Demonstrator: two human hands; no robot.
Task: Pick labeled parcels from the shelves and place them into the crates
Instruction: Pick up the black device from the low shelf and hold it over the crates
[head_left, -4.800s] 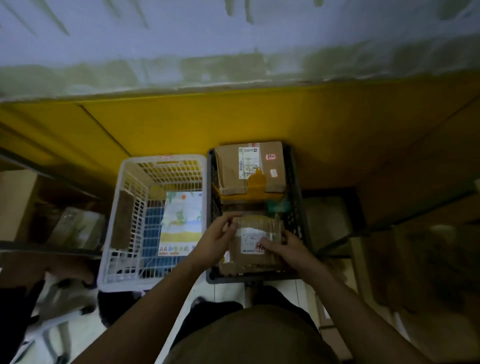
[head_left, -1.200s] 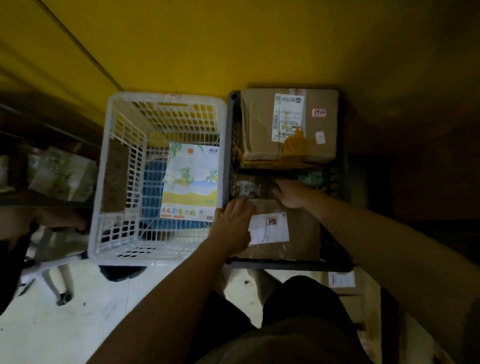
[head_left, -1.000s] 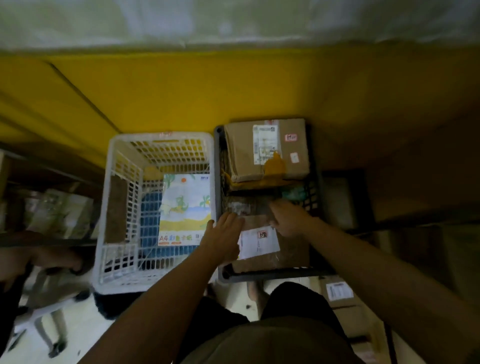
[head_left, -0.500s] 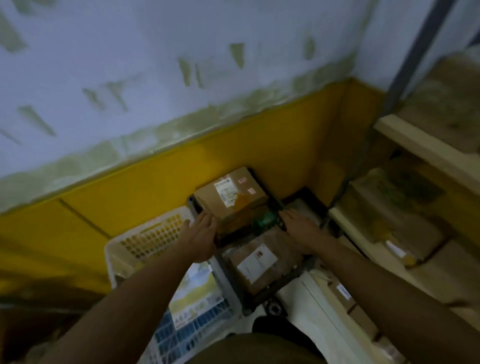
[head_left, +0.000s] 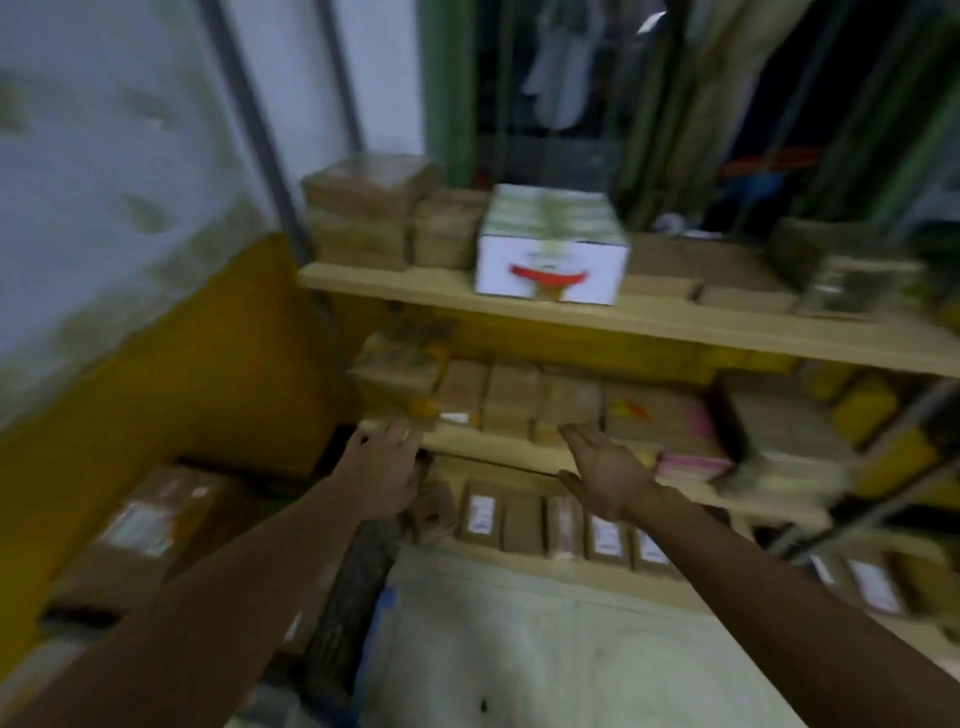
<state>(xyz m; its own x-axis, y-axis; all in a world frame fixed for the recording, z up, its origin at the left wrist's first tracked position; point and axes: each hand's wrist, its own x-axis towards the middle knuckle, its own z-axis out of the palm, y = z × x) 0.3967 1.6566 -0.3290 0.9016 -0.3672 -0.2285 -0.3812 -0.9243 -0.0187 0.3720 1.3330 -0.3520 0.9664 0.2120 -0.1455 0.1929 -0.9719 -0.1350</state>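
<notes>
**Two empty hands before the middle shelf**

Head view, blurred by motion. The left hand (head_left: 382, 470) and right hand (head_left: 605, 470) are stretched out with fingers straight and spread, holding nothing, just in front of the pale wooden plank of the middle shelf (head_left: 498, 454). On that plank stands a tight row of blocky brown cardboard parcels (head_left: 511, 397). Below, flat parcels with white labels (head_left: 483, 514) stand on edge. On the upper shelf (head_left: 675, 325), far, sits a white box (head_left: 553, 260) with a red mark. Near left, a labelled cardboard box (head_left: 156, 519) lies beside a dark ribbed crate wall (head_left: 343, 613).
</notes>
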